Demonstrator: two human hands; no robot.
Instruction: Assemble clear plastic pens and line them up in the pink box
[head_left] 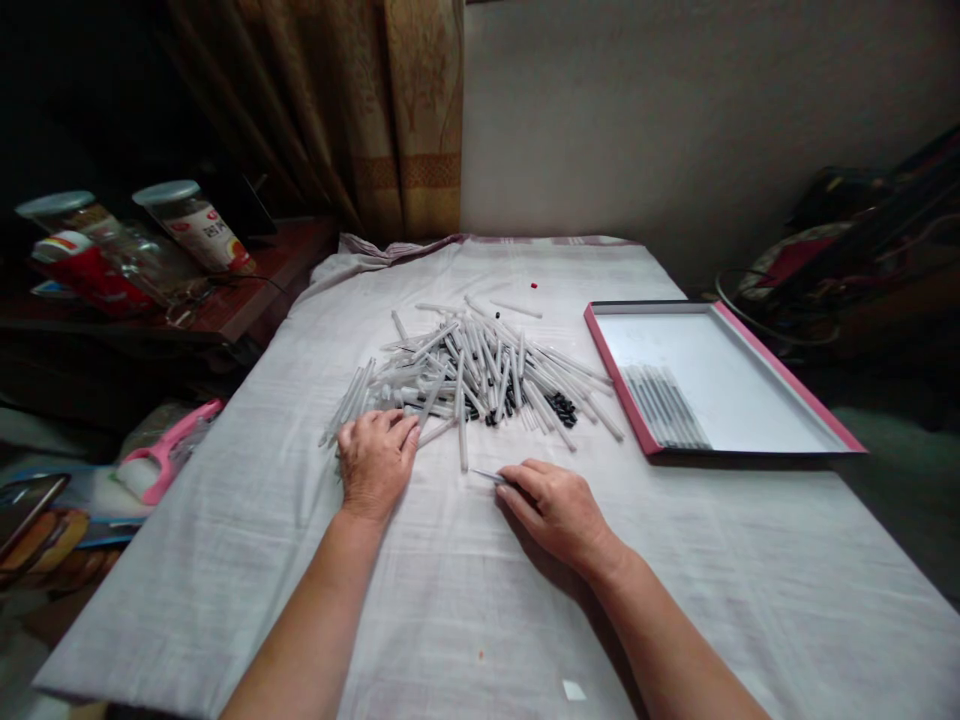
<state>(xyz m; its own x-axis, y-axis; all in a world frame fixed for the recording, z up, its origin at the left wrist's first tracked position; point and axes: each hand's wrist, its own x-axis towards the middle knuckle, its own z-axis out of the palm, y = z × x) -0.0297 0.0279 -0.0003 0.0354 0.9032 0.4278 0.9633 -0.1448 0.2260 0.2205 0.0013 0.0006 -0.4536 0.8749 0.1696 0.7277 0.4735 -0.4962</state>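
A loose heap of clear pen barrels (480, 365) covers the middle of the white-clothed table, with small black pen parts (561, 410) among them. My left hand (377, 455) rests palm down at the heap's near left edge, its fingers bent. A clear pen barrel (433, 396) slants up from beside its thumb and fingertips, which partly hide its lower end. Just in front of the heap, my right hand (555, 505) pinches a thin grey pen refill (487, 476) between thumb and fingers. The refill's narrow end points left, near the bottom of a barrel (462, 440) jutting towards me.
A shallow pink-edged box lid (780, 400) stands right of the heap, with a row of pens (664, 408) along its left side. Pink-handled scissors (165, 455) lie left of the table. Jars (202, 235) stand on a brown side table. A white scrap (574, 690) lies near me.
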